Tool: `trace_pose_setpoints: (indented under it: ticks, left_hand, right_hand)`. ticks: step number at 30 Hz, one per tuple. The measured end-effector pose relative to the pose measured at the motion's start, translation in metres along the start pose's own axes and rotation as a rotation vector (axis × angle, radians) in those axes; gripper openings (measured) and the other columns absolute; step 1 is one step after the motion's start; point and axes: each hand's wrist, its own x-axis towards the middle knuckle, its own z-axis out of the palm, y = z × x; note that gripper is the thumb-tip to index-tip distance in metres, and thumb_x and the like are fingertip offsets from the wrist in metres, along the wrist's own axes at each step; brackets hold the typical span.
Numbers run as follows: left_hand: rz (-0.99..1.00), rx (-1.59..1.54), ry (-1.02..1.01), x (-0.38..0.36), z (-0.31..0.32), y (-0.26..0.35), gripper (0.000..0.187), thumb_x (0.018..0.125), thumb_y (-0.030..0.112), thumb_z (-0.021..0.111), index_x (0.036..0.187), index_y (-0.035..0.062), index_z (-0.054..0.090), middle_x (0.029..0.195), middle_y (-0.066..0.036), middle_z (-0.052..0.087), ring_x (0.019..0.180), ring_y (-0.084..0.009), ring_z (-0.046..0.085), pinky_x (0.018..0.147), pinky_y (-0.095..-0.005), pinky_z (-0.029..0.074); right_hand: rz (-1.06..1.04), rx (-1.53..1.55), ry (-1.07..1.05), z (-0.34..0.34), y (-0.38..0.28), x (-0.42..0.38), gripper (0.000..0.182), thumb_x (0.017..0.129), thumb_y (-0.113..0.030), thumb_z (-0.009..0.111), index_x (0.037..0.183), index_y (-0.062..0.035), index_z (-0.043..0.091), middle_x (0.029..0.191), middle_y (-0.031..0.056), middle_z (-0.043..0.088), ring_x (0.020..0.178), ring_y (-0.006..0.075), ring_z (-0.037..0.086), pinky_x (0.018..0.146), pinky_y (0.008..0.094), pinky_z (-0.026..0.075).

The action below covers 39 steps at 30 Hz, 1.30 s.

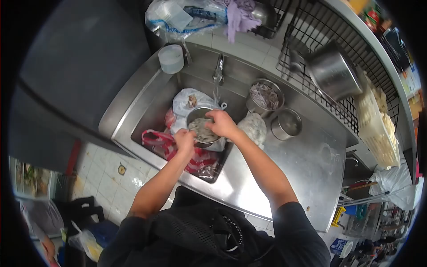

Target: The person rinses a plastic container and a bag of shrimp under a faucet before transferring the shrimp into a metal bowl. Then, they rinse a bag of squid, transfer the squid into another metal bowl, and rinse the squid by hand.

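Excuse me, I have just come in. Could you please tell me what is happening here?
A person's left hand and right hand are both at a metal pot in the sink, with greyish pieces inside. Water seems to run from the tap. Plastic bags lie beside the pot. Two more metal containers stand on the counter to the right; the larger holds greyish strips.

A person in black, short in the sleeve

The top's plain sleeves end near the elbows, leaving the forearms and fingers bare; across the front lies dark, perforated, mesh-like material, beside a curved, speckled black-and-white edging.
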Motion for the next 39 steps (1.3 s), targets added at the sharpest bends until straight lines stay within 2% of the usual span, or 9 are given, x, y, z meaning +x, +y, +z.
trace_pose_setpoints:
  ticks: [4, 7, 11, 15, 19, 21, 26, 34, 39]
  left_hand:
    - [0.11, 0.113, -0.184, 0.089, 0.08, 0.024, 0.017, 0.065, -0.005, 0.063, 0.066, 0.0047, 0.049, 0.061, -0.005, 0.053, 0.045, -0.0165, 0.049, 0.041, -0.0337, 0.037]
    - [0.169, 0.175, -0.296, 0.145, 0.118, 0.025, 0.018, 0.063, -0.005, 0.062, 0.062, 0.0051, 0.047, 0.059, -0.003, 0.05, 0.047, -0.0144, 0.046, 0.042, -0.0345, 0.033]
    - [0.115, 0.256, -0.352, 0.183, 0.136, 0.027, 0.019, 0.063, -0.004, 0.061, 0.061, 0.0055, 0.045, 0.057, 0.0, 0.046, 0.049, -0.0125, 0.041, 0.044, -0.0353, 0.031]
    - [0.118, 0.27, -0.476, 0.222, 0.138, 0.023, 0.02, 0.064, -0.005, 0.062, 0.061, 0.0063, 0.046, 0.058, 0.0, 0.047, 0.049, -0.0121, 0.043, 0.044, -0.034, 0.032]
    - [-0.127, 0.12, -0.469, 0.227, 0.14, 0.019, 0.021, 0.067, -0.007, 0.061, 0.062, 0.008, 0.047, 0.059, 0.0, 0.048, 0.05, -0.0114, 0.046, 0.044, -0.0312, 0.034]
    - [-0.124, 0.117, -0.461, 0.243, 0.147, 0.014, 0.022, 0.069, -0.007, 0.061, 0.062, 0.0085, 0.047, 0.059, 0.0, 0.049, 0.051, -0.0114, 0.047, 0.044, -0.0306, 0.034]
    - [-0.125, 0.157, -0.527, 0.241, 0.139, 0.017, 0.024, 0.07, -0.007, 0.062, 0.062, 0.0089, 0.045, 0.061, -0.001, 0.052, 0.052, -0.0114, 0.048, 0.045, -0.0318, 0.034]
    - [-0.059, 0.274, -0.529, 0.25, 0.131, 0.01, 0.023, 0.067, -0.002, 0.064, 0.063, 0.0085, 0.044, 0.06, 0.0, 0.047, 0.05, -0.0139, 0.048, 0.044, -0.0336, 0.036]
    - [-0.085, 0.261, -0.467, 0.24, 0.132, 0.012, 0.023, 0.065, -0.004, 0.063, 0.063, 0.0078, 0.043, 0.059, -0.002, 0.047, 0.047, -0.0143, 0.045, 0.041, -0.0323, 0.036]
  right_hand:
    - [0.418, -0.492, -0.255, -0.002, 0.004, 0.079, 0.088, 0.075, -0.029, 0.078, 0.151, -0.0239, 0.033, 0.152, 0.0241, 0.034, 0.131, 0.0474, 0.046, 0.103, 0.0492, 0.048]
    - [0.703, -0.287, -0.102, -0.002, 0.034, 0.124, 0.08, 0.076, -0.031, 0.075, 0.147, -0.0242, 0.038, 0.156, 0.0241, 0.027, 0.128, 0.0494, 0.05, 0.103, 0.0495, 0.048]
    - [0.873, -0.126, 0.165, 0.004, 0.061, 0.151, 0.053, 0.075, -0.022, 0.072, 0.126, -0.0119, 0.062, 0.128, 0.0231, 0.062, 0.114, 0.0414, 0.063, 0.099, 0.0459, 0.051]
    - [0.938, -0.129, 0.303, 0.001, 0.092, 0.165, 0.033, 0.075, -0.019, 0.07, 0.106, -0.0077, 0.071, 0.107, 0.0224, 0.071, 0.111, 0.037, 0.065, 0.098, 0.0446, 0.051]
    - [0.824, -0.264, 0.14, 0.004, 0.128, 0.18, 0.039, 0.07, -0.022, 0.069, 0.107, -0.0073, 0.073, 0.108, 0.0247, 0.069, 0.108, 0.0392, 0.065, 0.092, 0.0441, 0.052]
    - [0.452, -0.279, -0.022, -0.004, 0.112, 0.185, 0.036, 0.071, -0.022, 0.069, 0.105, -0.0092, 0.073, 0.104, 0.0232, 0.07, 0.108, 0.0372, 0.066, 0.095, 0.0455, 0.051]
    - [0.778, -0.444, -0.163, 0.024, 0.121, 0.185, 0.081, 0.073, -0.043, 0.074, 0.144, -0.015, 0.047, 0.15, 0.0242, 0.04, 0.125, 0.0434, 0.054, 0.1, 0.0489, 0.05]
    - [0.924, -0.226, 0.001, 0.002, 0.076, 0.184, 0.056, 0.071, -0.025, 0.077, 0.123, -0.0075, 0.064, 0.121, 0.023, 0.065, 0.113, 0.0387, 0.064, 0.098, 0.0452, 0.051]
    - [0.392, -0.09, 0.095, 0.003, 0.091, 0.15, 0.05, 0.067, -0.013, 0.075, 0.117, -0.0086, 0.07, 0.112, 0.0205, 0.07, 0.105, 0.0398, 0.067, 0.091, 0.0435, 0.054]
